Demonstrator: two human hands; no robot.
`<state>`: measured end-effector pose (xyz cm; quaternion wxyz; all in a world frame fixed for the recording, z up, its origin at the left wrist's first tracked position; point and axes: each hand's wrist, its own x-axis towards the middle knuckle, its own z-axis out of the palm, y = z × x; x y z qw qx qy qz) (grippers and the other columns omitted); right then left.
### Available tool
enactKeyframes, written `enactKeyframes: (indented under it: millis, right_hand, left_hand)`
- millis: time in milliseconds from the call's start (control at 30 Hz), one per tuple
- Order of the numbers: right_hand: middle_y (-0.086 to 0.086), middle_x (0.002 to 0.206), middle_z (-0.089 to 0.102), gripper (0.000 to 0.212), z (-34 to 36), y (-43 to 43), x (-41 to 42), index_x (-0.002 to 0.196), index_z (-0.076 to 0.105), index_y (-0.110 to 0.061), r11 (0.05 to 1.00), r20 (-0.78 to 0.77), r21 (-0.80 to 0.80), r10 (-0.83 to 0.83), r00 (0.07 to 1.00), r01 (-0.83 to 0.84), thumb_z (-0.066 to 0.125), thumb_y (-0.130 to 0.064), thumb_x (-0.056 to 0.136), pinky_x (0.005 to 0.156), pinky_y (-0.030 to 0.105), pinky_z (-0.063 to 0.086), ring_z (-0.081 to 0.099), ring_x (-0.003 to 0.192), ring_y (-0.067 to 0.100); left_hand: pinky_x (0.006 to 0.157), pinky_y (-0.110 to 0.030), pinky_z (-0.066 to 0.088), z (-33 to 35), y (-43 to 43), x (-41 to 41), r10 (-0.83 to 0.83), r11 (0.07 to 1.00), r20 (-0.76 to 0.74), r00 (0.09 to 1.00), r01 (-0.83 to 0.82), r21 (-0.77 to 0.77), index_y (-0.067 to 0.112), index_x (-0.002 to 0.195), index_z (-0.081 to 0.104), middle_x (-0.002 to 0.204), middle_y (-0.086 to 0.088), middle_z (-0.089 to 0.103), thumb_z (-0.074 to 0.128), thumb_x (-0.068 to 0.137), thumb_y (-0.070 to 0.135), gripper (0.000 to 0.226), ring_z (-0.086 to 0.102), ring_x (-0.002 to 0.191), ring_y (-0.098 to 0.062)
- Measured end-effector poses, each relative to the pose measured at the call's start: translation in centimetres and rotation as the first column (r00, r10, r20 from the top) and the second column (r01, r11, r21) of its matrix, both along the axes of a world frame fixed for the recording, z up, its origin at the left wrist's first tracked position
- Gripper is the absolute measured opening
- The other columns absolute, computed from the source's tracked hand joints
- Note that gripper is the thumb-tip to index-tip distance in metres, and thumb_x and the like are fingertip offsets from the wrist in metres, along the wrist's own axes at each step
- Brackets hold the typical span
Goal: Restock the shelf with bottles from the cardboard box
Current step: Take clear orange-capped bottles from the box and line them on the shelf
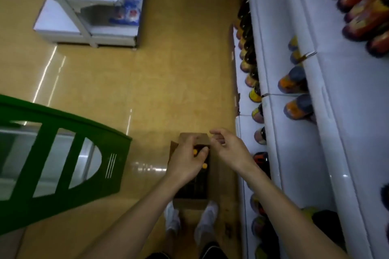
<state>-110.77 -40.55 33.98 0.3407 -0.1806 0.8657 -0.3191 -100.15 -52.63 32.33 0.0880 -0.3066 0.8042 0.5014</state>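
Note:
An open cardboard box stands on the floor just ahead of my shoes. It holds dark bottles with yellow caps. My left hand reaches down into the box, its fingers and thumb curled round the top of one yellow-capped bottle. Beside it, over the box's right edge, my right hand hovers with relaxed fingers and holds nothing. The white shelf runs along the right, with dark bottles with orange labels on its tiers.
A green display stand rises at the left, close to the box. Across the tan aisle floor, a white rack with blue packs stands at the far left. My white shoes touch the box's near side.

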Motion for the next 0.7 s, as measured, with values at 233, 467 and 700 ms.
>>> enactKeyframes:
  millis: [233, 467, 700]
  right_hand:
    - [0.002, 0.118, 0.064, 0.033, -11.1, 1.8, 0.8, 0.135, 0.057, -0.018, 0.998, 0.207, 0.052, -0.046, 0.977, 0.036, 0.054, -0.027, 0.103, 0.083, 0.025, 0.045, 0.061, 0.111, 0.016]
    - [-0.001, 0.128, 0.062, 0.035, -22.5, 3.6, 2.2, 0.137, 0.055, -0.023, 0.986, 0.299, 0.156, -0.101, 0.949, 0.056, 0.054, -0.028, 0.103, 0.087, 0.026, 0.046, 0.059, 0.117, 0.015]
    - [-0.001, 0.146, 0.051, 0.043, -33.5, 4.5, 3.0, 0.147, 0.045, -0.026, 0.971, 0.324, 0.231, -0.140, 0.936, 0.066, 0.051, -0.026, 0.105, 0.090, 0.024, 0.038, 0.051, 0.119, 0.007]
  left_hand:
    - [0.095, -0.041, 0.056, -8.7, 2.6, 2.7, 0.043, 0.997, 0.236, 0.971, -0.056, 0.047, 0.029, 0.147, 0.044, 0.134, 0.000, 0.056, 0.059, 0.100, 0.041, 0.051, 0.059, 0.117, -0.016]
    - [0.092, -0.027, 0.051, -18.6, 4.5, 4.2, 0.026, 0.996, 0.350, 0.936, -0.054, 0.072, 0.026, 0.149, 0.042, 0.136, 0.001, 0.056, 0.059, 0.102, 0.038, 0.051, 0.058, 0.119, -0.013]
    - [0.099, -0.039, 0.052, -30.7, 5.5, 3.1, -0.085, 0.991, 0.371, 0.925, 0.040, 0.126, 0.024, 0.152, 0.038, 0.140, -0.005, 0.055, 0.059, 0.101, 0.037, 0.056, 0.056, 0.125, -0.021]
